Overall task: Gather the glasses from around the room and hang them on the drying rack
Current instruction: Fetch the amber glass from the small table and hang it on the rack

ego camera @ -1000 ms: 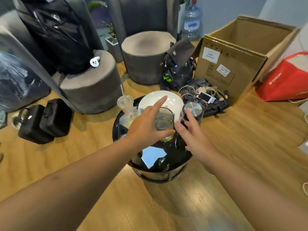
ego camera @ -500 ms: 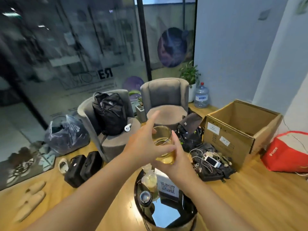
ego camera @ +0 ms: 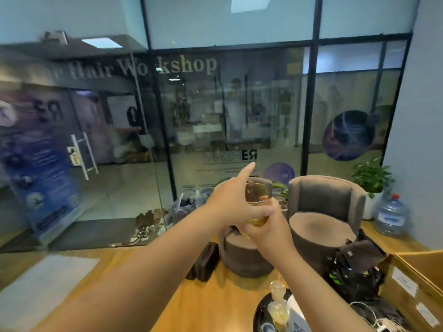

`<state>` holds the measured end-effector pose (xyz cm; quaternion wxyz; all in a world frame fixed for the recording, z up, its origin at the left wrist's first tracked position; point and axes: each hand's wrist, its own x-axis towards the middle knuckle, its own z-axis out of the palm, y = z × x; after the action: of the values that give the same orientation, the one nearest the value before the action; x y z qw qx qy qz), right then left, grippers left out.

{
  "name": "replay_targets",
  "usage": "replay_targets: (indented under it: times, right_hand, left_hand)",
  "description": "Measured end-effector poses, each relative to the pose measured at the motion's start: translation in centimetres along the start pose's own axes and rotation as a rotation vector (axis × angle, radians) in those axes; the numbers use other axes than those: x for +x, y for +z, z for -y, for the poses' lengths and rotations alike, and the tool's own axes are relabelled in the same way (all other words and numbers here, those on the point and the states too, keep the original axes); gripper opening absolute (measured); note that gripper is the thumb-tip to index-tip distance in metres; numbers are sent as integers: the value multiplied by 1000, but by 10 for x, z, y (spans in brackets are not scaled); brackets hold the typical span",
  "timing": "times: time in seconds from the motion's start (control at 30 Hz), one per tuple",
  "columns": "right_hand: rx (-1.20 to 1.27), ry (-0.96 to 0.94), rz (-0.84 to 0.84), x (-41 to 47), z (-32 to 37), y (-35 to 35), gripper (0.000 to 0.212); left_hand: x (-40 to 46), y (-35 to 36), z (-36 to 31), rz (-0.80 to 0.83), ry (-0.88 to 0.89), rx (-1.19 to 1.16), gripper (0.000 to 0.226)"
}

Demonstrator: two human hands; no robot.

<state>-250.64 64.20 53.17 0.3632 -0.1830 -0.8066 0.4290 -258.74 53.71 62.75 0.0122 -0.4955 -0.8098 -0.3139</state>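
Glass held up between two hands

Both hands, left hand and right hand, clasp the upright glass (some yellowish liquid inside); no drying rack visible.

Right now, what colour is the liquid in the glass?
Pale yellow-amber, pooled at the bottom of the clear glass that both hands hold; head view.

Two bare forearms come up from the bottom edge, with no sleeve on either one as far back as they can be seen. No watch, band or bracelet sits at either wrist, and no ring shows on any visible finger. The left hand wears no glove; the right hand is just as bare. Fingernails look short and unpainted, though the blur makes this hard to judge.
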Motion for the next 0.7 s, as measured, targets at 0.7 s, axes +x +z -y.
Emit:
replay_targets:
  times: [0.7]
  right_hand:
    - [609,-392,621,-182,419,217,74]
  left_hand:
    - [-464,-386,9,-711,-630,314,45]
